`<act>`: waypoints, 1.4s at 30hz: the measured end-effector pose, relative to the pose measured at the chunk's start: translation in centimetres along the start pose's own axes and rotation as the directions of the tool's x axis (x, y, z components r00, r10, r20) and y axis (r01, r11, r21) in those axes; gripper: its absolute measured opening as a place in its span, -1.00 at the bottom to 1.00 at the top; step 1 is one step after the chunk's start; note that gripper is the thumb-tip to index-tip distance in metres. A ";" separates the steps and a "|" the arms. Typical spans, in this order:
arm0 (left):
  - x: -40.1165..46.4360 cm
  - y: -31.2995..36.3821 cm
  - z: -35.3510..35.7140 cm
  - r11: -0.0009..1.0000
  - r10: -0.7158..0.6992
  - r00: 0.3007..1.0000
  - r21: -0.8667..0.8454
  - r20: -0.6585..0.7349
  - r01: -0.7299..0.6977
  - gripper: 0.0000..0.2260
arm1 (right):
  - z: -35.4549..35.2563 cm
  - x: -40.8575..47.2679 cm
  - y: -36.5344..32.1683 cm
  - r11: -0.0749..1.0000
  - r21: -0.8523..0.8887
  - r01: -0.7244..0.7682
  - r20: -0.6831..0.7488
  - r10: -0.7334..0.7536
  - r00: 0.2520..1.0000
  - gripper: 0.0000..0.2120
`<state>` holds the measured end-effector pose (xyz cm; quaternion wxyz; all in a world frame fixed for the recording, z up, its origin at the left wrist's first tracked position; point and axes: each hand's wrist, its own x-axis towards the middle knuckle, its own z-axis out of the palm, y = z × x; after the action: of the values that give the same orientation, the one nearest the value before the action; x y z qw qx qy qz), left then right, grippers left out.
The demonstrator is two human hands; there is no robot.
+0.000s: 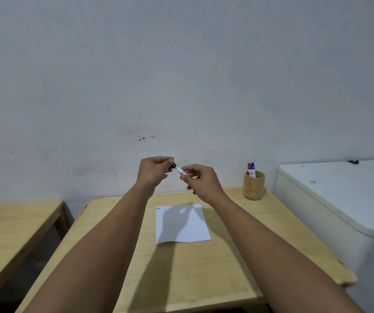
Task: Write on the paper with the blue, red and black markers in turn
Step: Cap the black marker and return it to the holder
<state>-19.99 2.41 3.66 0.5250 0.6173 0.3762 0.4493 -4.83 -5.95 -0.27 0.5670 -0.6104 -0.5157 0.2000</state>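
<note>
1. Wooden table (181, 279) nearest you, bare at the front edge; both forearms reach out over it.
2. Paper (182, 223) lies flat mid-table, under your raised hands, their shadow on it. Small dark marks sit at its far left corner; too small to read.
3. Right hand (200, 180) is up in the air, fingers pinched round the white barrel of the black marker (180, 171).
4. Left hand (154, 169) is closed at the marker's dark end, fingertips pinching the cap (173, 166). Can't tell if the cap is coming off or going on.
5. Judgement: red and blue look parked, so black is the last turn. If uncapping, pull straight along the barrel, no twisting sideways, keep the right grip firm. Hold the cap in the left hand so it doesn't roll off.
6. If capping, line up the tip first, push until seated.
7. Risk: ink on fingers if the tip brushes the left hand.
8. Far right corner: bamboo cup (253, 185) holds the red marker (249, 170) and blue marker (253, 169), upright, touching, caps up.
9. White cabinet (339, 199) sits right of the table; second table (12, 229) on the left; grey wall (181, 75) behind.
</note>
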 end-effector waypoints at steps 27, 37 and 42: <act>6.8 -8.5 24.7 0.927 -0.062 0.923 0.365 0.380 -0.088 -0.10 | -23.0 9.3 9.7 0.986 -0.120 -0.115 -0.543 0.032 0.839 -0.84; 8.2 -14.2 30.8 0.923 -0.041 0.937 0.372 0.347 -0.098 -0.28 | -21.2 11.3 15.2 0.972 -0.100 -0.211 -0.414 0.152 0.897 -0.82; 8.1 -13.8 30.5 0.916 -0.045 0.933 0.386 0.356 -0.104 -0.22 | -20.0 11.1 15.3 0.968 -0.112 -0.222 -0.384 0.164 0.909 -0.68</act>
<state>11.56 2.81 -10.02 0.4407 0.7882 0.3484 0.2512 22.24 -3.54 -4.68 0.5830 -0.7271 -0.3497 0.0958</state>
